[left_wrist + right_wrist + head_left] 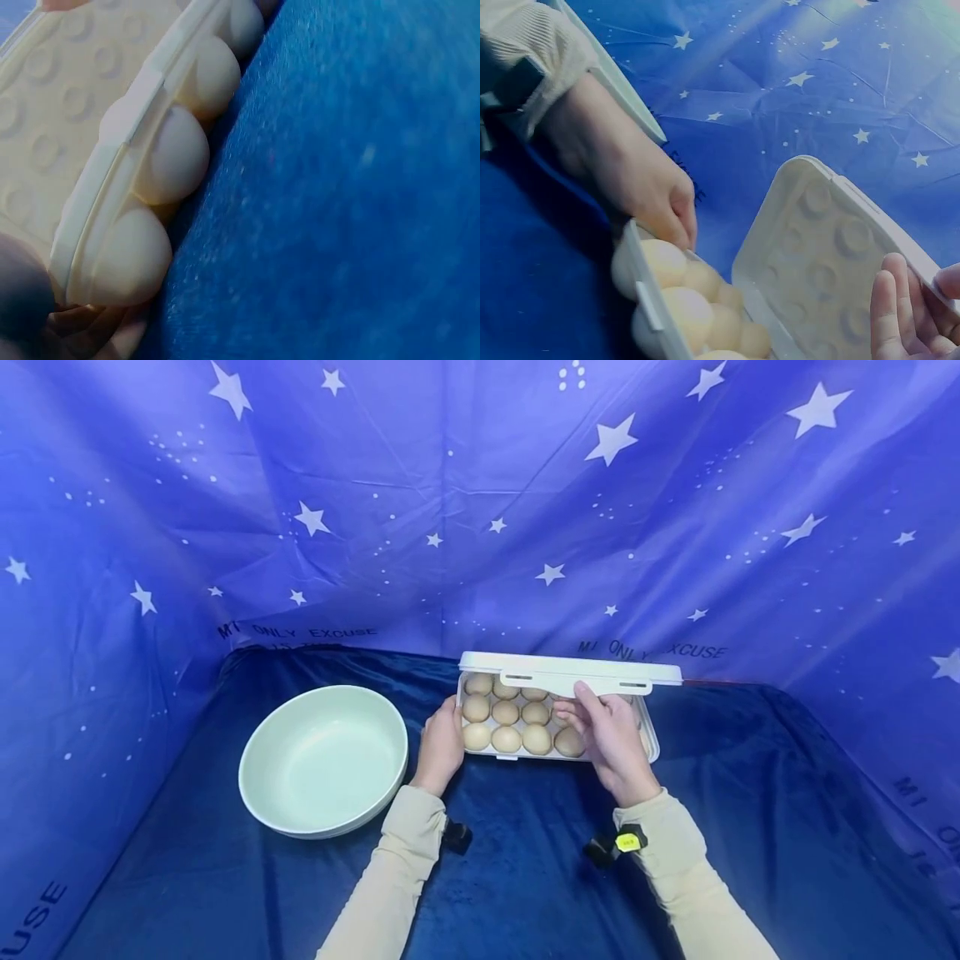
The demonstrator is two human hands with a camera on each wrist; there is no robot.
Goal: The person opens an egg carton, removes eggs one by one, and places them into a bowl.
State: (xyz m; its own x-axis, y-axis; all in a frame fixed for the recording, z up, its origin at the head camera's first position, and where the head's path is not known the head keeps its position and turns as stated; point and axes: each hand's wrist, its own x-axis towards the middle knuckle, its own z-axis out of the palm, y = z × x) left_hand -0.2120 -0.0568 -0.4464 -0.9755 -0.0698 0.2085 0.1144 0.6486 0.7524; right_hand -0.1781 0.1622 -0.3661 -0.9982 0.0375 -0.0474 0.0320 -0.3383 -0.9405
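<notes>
Head view: egg carton [651, 739] on the blue cloth-covered table [525, 877], right of centre toward the far side, lid [570, 672] raised and tilted back on its far hinge. Brown eggs [507, 739] in rows inside, at least three rows visible. Left hand [441, 747] at the carton's left end, fingers curled round its near-left corner, gripping. Right hand [611, 735] over the right part of the carton, fingers up at the lid's front edge beside the latch tab, pinching or propping it; exact contact hard to tell from here. Pale green bowl [324, 760] to the left of the carton, just beside the left hand, not touching the carton. Cream sleeves on both forearms, small black devices strapped at the wrists. Blue star-printed cloth [480, 510] as backdrop on the far side and both sides.

Left wrist view: carton base [135, 217] seen from below and close, rounded egg cups resting on the blue table [337, 225], dimpled lid [52, 127] beyond, fingertips [97, 330] blurred at the near corner.

Right wrist view: lid [832, 255] open, dimples showing, right hand's fingers [892, 315] curled against its free edge, thumb behind; left hand [637, 187] clamped on the carton's far end, eggs [682, 307] between.
</notes>
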